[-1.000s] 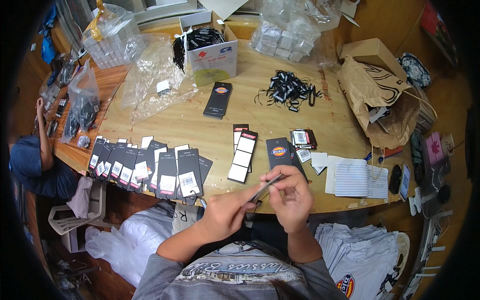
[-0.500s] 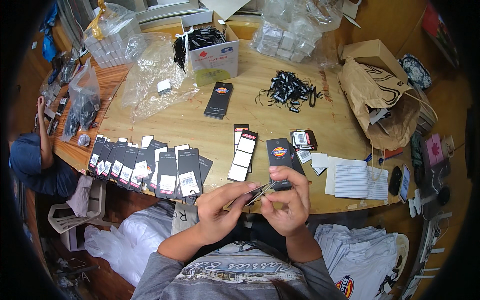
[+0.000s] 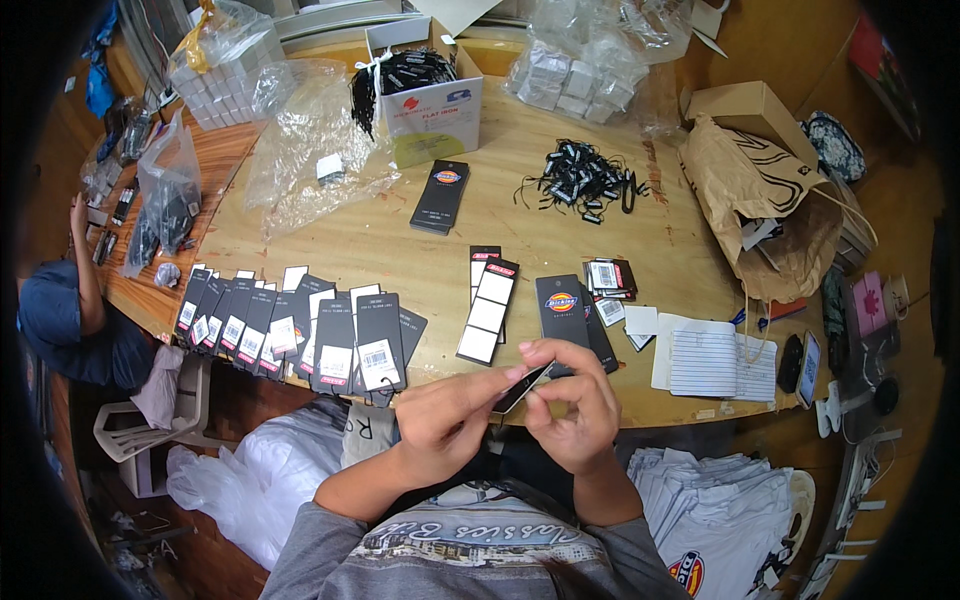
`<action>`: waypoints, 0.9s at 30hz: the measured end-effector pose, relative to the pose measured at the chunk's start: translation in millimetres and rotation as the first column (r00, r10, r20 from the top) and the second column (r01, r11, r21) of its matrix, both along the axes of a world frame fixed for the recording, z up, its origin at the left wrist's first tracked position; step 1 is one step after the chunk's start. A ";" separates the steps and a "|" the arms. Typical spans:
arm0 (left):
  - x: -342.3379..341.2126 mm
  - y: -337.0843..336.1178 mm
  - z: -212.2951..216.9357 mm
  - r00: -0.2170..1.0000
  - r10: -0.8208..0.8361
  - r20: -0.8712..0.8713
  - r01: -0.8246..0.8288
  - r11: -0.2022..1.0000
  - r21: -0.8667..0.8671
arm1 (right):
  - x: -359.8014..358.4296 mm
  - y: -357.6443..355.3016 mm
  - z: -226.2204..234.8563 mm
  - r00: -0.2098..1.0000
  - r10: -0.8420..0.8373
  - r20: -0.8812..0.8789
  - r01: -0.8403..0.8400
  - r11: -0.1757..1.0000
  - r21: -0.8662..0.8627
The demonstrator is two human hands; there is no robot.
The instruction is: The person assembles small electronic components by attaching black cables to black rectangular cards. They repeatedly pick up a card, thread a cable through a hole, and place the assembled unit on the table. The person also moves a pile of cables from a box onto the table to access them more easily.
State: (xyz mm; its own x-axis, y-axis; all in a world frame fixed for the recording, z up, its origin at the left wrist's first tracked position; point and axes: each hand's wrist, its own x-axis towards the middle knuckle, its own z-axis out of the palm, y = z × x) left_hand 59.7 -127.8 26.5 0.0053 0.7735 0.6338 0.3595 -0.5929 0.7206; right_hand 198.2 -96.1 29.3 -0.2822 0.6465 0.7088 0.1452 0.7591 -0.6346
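Close to the table's front edge, my left hand (image 3: pixel 445 412) and my right hand (image 3: pixel 577 405) pinch a small black hang tag (image 3: pixel 518 394) between them, tilted and seen almost edge-on. My fingers cover much of it, so I cannot tell if it is one card or several. Just beyond my right hand lie black tags with an oval logo (image 3: pixel 562 312). Beyond my left hand is a black card with white panels (image 3: pixel 488 312), overlapping another. To the left, a fanned row of black tags with white barcode stickers (image 3: pixel 380 362) runs along the edge.
Farther back are a tag stack (image 3: pixel 439 195), a pile of black string loops (image 3: pixel 583 180) and a carton (image 3: pixel 437 122) stuffed with more. On the right are barcode cards (image 3: pixel 608 277), a lined notebook (image 3: pixel 708 357) and a paper bag (image 3: pixel 755 200). Another person (image 3: pixel 85 310) sits at far left.
The tag has turned in my fingers and shows more of its dark face; the gap between card edges no longer shows. My right fingertips have shifted slightly left. The things on the table stay put.
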 end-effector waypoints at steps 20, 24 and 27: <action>-13.5 11.6 -9.4 0.851 -0.254 0.459 0.395 0.886 -0.242 | -0.6 -0.3 -9.9 0.996 -0.015 0.082 0.024 0.994 -0.106; -10.2 7.7 -7.2 0.848 -0.164 0.504 0.290 0.939 -0.182 | -2.3 -1.4 -3.9 0.988 0.138 0.064 -0.113 0.948 -0.298; -16.7 9.0 -1.6 0.757 -0.136 0.640 0.265 0.958 -0.111 | 7.0 -7.9 -8.1 0.957 0.290 0.004 -0.223 0.747 -0.627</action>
